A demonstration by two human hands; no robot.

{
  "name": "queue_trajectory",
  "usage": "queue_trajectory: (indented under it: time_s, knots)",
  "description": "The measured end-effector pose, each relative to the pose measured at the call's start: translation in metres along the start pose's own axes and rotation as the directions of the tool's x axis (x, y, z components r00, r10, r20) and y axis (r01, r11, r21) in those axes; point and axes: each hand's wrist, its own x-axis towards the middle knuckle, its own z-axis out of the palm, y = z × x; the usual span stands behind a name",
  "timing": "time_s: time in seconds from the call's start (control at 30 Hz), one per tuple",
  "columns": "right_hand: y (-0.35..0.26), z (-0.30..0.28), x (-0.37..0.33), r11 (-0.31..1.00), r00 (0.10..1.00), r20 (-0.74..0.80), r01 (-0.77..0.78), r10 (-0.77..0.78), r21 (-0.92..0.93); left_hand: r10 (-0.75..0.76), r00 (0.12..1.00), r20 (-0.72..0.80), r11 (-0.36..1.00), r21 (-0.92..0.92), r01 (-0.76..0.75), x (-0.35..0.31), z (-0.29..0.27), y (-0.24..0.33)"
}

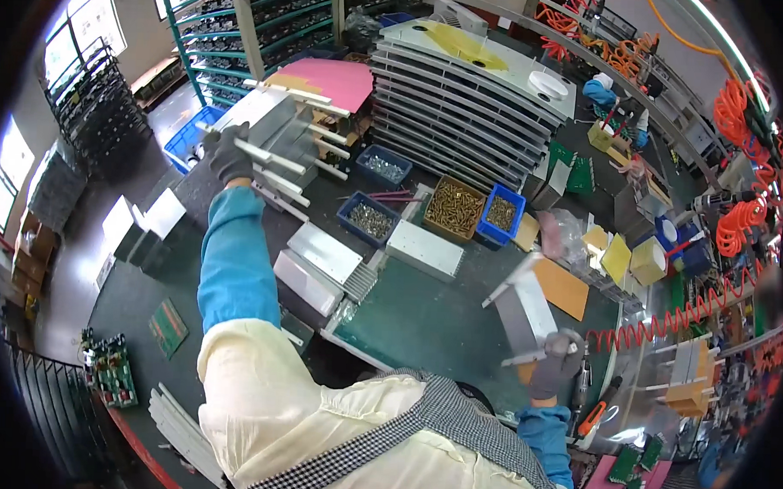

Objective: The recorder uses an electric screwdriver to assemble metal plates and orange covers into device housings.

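My left hand (229, 157), in a dark grey glove, reaches far out at the left. Its fingers are closed around the end of a white bar (278, 161), among several similar bars beside grey metal housings (279, 120). My right hand (558, 362), gloved too, is low at the right. It is closed at the edge of a bent metal housing (527, 314) that has white bars along two sides. The fingertips there are partly hidden. Just right of this hand is a power screwdriver (583, 385) beneath a coiled red hose (673, 319).
Blue bins of small hardware (366, 218) and a box of brass-coloured screws (455, 207) stand mid-table. White metal housings (424, 249) lie nearer. Behind rises a tall stack of grey panels (465, 100). An orange-handled tool (599, 407) lies right. Another person (599, 92) is at the far right.
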Motion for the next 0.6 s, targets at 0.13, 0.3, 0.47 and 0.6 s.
queue_trajectory:
  time_s: [0.13, 0.3, 0.47, 0.6]
  knots:
    - [0.008, 0.002, -0.003, 1.000, 0.984, -0.177, -0.018, 0.020, 0.010, 0.273, 0.919, -0.285, 0.960, 0.141, -0.242, 0.040, 0.002, -0.015]
    - [-0.001, 0.005, 0.007, 0.996, 0.992, -0.111, -0.069, 0.062, -0.063, 0.017, 0.958, -0.286, 0.988, 0.153, 0.029, 0.080, -0.029, -0.016]
    - [-0.009, 0.000, 0.009, 0.990, 0.989, -0.087, -0.127, 0.122, -0.057, -0.039, 0.998, -0.052, 0.981, -0.193, 0.029, 0.045, -0.096, 0.041]
    - [-0.036, -0.017, 0.016, 0.995, 0.998, -0.044, 0.032, -0.037, -0.095, 0.341, 0.912, 0.227, 0.838, 0.367, -0.404, -0.039, -0.126, 0.122]
